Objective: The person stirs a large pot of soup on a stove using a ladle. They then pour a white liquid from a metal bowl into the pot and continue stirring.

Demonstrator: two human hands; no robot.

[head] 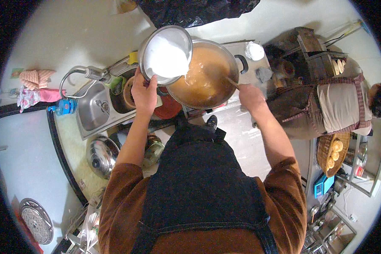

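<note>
My left hand (pixel 145 95) grips a metal bowl (pixel 141 60) by its near rim. Inside it is a white liquid (pixel 168 60), which reaches the bowl's right edge and trickles off there. The bowl is tilted over the left side of a large metal pot (pixel 238 92). Brown liquid (pixel 209 66) fills much of that pot, with paler streaks on its surface. My right hand (pixel 251 97) holds the handle of a stirring utensil (pixel 232 83) at the pot's right rim. The utensil's far end is hidden in the brown liquid.
A steel sink (pixel 93 117) with a curved faucet (pixel 70 74) lies left. Beside the counter rests a shiny domed lid (pixel 103 157). A person in an apron (pixel 339 104) stands close on the right. A wicker basket (pixel 328 155) holds several round breads. A blue scale (pixel 324 185) sits nearby.
</note>
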